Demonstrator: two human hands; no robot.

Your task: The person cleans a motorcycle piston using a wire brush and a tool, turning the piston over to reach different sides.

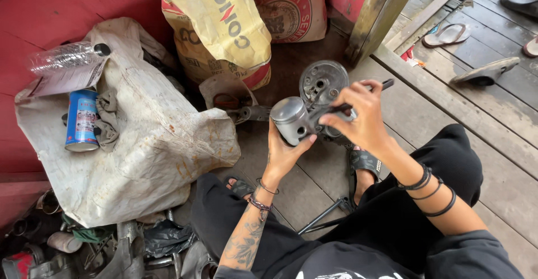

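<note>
Working a silver piston (291, 121) held up over the plank floor (493, 161), left hand (283, 153) cupped beneath it, right hand (361, 116) pinching a dark tool (358, 100); likely mid-fitting, steady alignment needed next.

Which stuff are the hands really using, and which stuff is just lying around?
In use:
left hand holding a silver piston
right hand holding a thin dark tool

Lying about:
blue spray can
clear plastic bottle
yellow sack
sandals
</note>
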